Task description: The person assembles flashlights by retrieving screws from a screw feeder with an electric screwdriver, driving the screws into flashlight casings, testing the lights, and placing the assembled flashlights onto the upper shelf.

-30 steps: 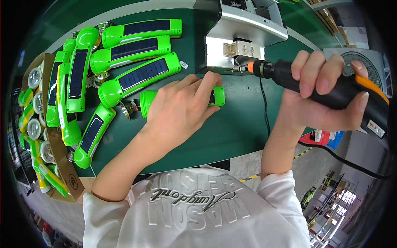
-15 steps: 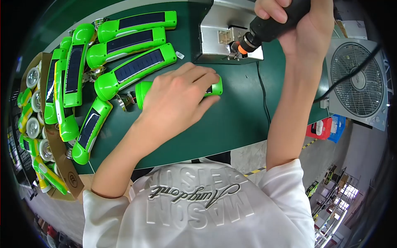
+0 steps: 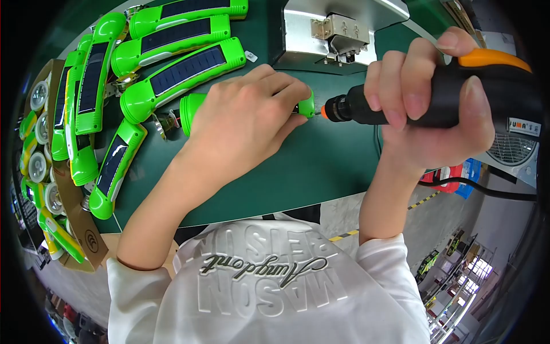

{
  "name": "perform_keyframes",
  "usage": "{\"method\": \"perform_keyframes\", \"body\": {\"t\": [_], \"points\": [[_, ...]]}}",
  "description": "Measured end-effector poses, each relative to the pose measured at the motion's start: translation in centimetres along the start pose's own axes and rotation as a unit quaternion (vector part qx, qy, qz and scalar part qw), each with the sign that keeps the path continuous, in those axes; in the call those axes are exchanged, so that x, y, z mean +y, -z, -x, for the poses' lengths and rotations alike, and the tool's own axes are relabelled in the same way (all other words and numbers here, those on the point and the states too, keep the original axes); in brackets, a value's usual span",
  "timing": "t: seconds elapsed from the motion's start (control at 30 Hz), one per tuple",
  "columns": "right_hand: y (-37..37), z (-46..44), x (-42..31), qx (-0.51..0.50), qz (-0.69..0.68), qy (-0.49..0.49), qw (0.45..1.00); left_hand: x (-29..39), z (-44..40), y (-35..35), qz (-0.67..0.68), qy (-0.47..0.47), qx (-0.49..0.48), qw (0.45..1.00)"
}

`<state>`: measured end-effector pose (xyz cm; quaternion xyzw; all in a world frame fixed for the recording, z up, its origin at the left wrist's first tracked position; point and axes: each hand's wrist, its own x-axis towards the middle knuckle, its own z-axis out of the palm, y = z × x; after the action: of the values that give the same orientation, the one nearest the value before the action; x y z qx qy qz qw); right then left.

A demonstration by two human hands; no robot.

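Observation:
My left hand (image 3: pixel 243 117) is closed over a green solar flashlight (image 3: pixel 192 113), hiding most of its body. A silvery reflector (image 3: pixel 165 122) hangs out at the flashlight's left end. My right hand (image 3: pixel 424 97) grips a black electric screwdriver (image 3: pixel 441 100) with an orange part on top, held level. Its orange-ringed tip (image 3: pixel 325 112) points left, and the thin bit meets the flashlight's right end; whether a screw sits there is hidden. Several more green flashlights with dark solar panels (image 3: pixel 183 69) lie to the left, some with loose reflectors.
A metal screw feeder (image 3: pixel 344 34) stands at the back of the green table (image 3: pixel 275 183). A cardboard box (image 3: pixel 86 229) of flashlights and lamp heads is at the left. A grey fan (image 3: pixel 513 152) and red and blue bins (image 3: pixel 452 178) are at the right.
My right hand has brought the screwdriver down from the screw feeder and turned it level against the flashlight's end. My left hand keeps its hold on the flashlight. The view has shifted slightly.

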<state>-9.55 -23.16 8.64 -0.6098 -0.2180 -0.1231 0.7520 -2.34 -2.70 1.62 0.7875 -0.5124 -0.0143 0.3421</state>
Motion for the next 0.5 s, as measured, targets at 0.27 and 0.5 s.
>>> {"method": "perform_keyframes", "body": {"t": [0.27, 0.5], "points": [[-0.9, 1.0, 1.2, 0.050, 0.020, 0.009, 0.999, 0.1, 0.0, 0.0, -0.005, 0.000, -0.003, 1.000], [-1.3, 1.7, 2.3, 0.041, 0.043, 0.042, 0.997, 0.0, -0.1, 0.0, -0.001, -0.008, -0.007, 1.000]]}}
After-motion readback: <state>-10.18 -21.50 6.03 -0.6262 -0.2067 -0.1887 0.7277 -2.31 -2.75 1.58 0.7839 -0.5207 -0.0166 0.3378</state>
